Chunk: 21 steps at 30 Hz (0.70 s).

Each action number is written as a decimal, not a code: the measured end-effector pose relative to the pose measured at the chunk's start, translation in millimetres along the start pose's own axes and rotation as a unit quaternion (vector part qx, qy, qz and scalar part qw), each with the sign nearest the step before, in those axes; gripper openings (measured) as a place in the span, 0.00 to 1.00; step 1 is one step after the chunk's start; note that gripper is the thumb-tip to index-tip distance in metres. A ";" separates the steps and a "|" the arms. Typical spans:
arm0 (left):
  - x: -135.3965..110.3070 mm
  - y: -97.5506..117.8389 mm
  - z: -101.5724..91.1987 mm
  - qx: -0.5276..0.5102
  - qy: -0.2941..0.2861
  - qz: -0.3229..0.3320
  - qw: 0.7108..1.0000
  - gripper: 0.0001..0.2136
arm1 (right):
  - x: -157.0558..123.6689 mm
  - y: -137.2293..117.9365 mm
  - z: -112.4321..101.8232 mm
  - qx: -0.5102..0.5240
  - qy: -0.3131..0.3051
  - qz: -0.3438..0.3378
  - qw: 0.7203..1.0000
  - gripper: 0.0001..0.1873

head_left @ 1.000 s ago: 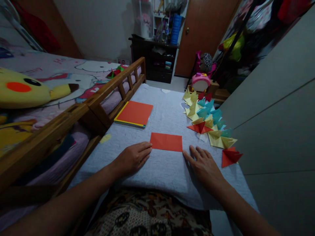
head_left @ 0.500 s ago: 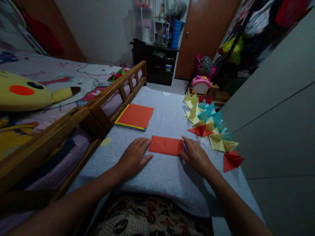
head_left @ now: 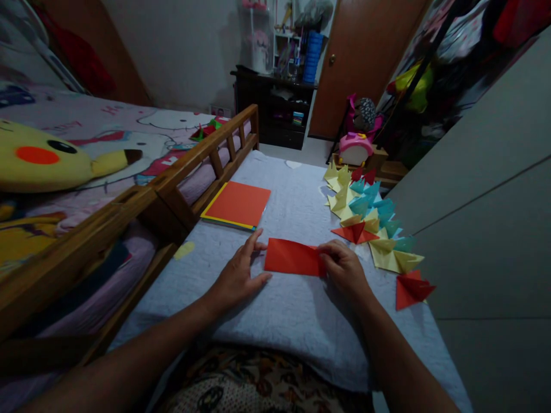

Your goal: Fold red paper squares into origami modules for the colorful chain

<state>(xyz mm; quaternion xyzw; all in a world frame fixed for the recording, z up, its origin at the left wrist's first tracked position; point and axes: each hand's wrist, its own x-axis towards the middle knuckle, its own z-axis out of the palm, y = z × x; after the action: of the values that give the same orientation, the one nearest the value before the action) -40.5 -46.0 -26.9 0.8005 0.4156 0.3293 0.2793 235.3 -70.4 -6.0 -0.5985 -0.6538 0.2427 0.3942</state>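
Observation:
A red sheet of origami paper (head_left: 293,257), folded into a long rectangle, is in front of me over the pale cloth. My right hand (head_left: 346,269) pinches its right end between thumb and fingers, and that end looks slightly raised. Beside the left end rests my left hand (head_left: 241,272), its thumb and fingers spread apart and not gripping the paper. Beyond my left hand lies a stack of square paper (head_left: 239,203), orange-red on top with a yellow edge beneath. To the right stand folded paper pieces in yellow (head_left: 394,255), blue (head_left: 365,198) and red (head_left: 413,288).
A wooden bed rail (head_left: 172,178) runs along the left, with a yellow plush toy (head_left: 38,158) on the bed behind it. A pale cabinet (head_left: 495,189) borders the right side. Past the far edge are a dark shelf unit (head_left: 275,109) and a pink toy (head_left: 356,148).
My right hand's fingers have closed on the paper's right end and lifted it slightly. My left hand's fingers have risen and spread. The view has shifted a little.

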 end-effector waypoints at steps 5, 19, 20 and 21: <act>6.1 4.4 -3.2 -0.048 -0.019 -0.010 0.999 0.37 | 0.2 -4.1 -4.9 0.056 0.036 -0.034 0.997 0.08; 17.5 18.6 -8.9 0.194 0.072 0.304 0.930 0.06 | -4.4 -4.9 -9.1 0.161 0.107 -0.118 0.974 0.09; 18.4 20.1 -10.2 0.198 0.086 0.320 0.923 0.05 | -5.5 -5.9 -9.7 0.162 0.106 -0.124 0.973 0.10; 19.0 21.5 -11.8 0.204 0.096 0.338 0.914 0.05 | -6.6 -6.8 -10.0 0.162 0.107 -0.129 0.972 0.10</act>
<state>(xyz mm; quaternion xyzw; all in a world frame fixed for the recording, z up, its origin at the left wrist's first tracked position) -30.8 -38.6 1.6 0.8973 0.2031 0.3874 -0.0592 239.2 -79.5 3.6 -0.4594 -0.6317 0.2273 0.5815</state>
